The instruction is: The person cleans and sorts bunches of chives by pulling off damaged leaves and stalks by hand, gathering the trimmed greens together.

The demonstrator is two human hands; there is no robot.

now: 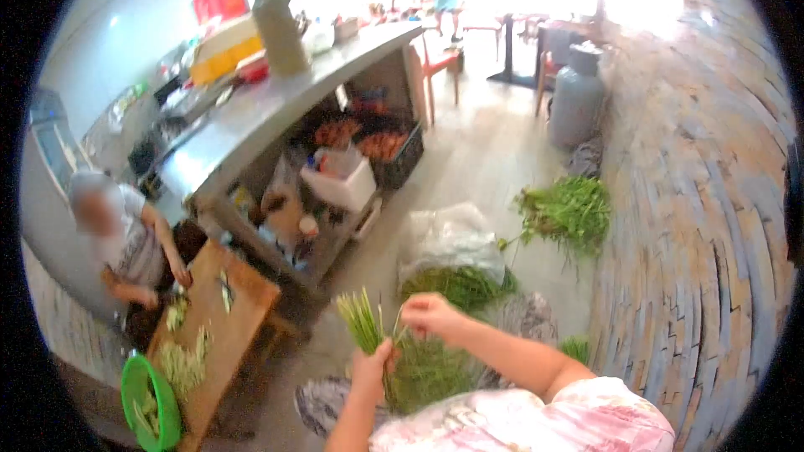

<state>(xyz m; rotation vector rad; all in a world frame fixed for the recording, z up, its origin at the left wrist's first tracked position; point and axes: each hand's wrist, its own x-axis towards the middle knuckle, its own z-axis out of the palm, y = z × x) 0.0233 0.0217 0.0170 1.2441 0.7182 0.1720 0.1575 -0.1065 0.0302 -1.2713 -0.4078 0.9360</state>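
My left hand is wrapped round a bunch of thin green stalks, with their pale cut ends pointing up. Close beside it on the right, my right hand is closed in a pinch on a single thin stalk. Below both hands lies a loose heap of fine leafy greens, partly hidden by my arms. More greens spill from a clear plastic bag on the floor just ahead. The exact kind of vegetable is too blurred to tell.
On the left, a person sits at a wooden board with chopped vegetables and a green basket. A steel counter holds crates beneath. Leafy greens and a gas cylinder stand along the right wall.
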